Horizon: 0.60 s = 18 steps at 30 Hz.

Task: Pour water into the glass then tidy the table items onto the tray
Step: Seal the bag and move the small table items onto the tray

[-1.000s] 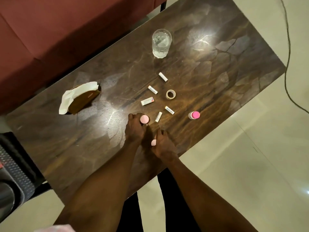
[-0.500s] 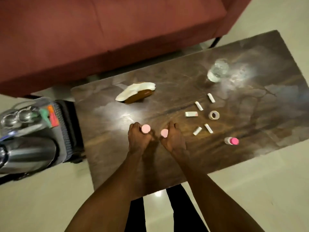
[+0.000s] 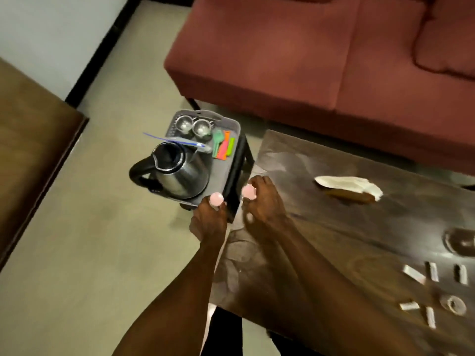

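My left hand (image 3: 208,222) grips a small bottle with a pink cap (image 3: 216,198), held just over the near edge of the grey tray (image 3: 232,124). My right hand (image 3: 264,204) grips a second pink-capped bottle (image 3: 248,191) at the left end of the dark wooden table (image 3: 334,227). The tray sits on a low black stand left of the table. It holds a steel kettle (image 3: 177,173), two steel cups (image 3: 192,125) and coloured clips (image 3: 223,145). Several small white tubes (image 3: 431,272) and a tape ring (image 3: 453,305) lie on the table at the right. The glass (image 3: 461,242) shows blurred at the right edge.
A brown holder with a white tissue (image 3: 349,186) lies on the table behind my right hand. A red sofa (image 3: 308,52) stands behind the table and tray. Brown wooden furniture (image 3: 30,150) fills the left side, with bare floor between it and the tray.
Both hands lifted the pink-capped bottles off the table and carried them left to the tray. The view swung left, bringing the tray and kettle into the middle.
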{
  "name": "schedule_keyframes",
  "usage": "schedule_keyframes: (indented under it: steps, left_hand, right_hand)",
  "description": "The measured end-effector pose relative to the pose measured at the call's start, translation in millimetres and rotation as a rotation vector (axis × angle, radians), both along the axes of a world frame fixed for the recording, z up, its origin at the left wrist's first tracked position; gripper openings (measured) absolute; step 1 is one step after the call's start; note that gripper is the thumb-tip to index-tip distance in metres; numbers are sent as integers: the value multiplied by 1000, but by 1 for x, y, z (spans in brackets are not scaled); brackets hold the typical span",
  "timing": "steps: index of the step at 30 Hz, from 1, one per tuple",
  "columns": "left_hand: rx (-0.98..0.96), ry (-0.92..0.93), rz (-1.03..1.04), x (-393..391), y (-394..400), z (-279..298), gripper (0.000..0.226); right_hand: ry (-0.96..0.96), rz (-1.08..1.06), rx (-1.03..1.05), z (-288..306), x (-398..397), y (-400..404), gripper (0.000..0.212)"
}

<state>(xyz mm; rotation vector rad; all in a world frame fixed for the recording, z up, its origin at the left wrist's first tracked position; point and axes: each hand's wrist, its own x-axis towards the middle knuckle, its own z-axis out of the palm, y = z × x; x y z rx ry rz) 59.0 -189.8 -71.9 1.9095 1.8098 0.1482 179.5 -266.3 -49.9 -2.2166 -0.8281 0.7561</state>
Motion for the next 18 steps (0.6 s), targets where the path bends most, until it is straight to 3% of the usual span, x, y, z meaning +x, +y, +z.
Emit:
schedule_keyframes:
  steps: [9, 18]
  left_hand:
    - [-105, 22, 151, -3, 45, -34, 36]
    - [-157, 158, -89, 2, 80, -58, 27]
  right_hand:
    - [-256, 357, -161, -32, 2, 115, 35]
    - [-491, 620, -352, -83, -1, 155, 49]
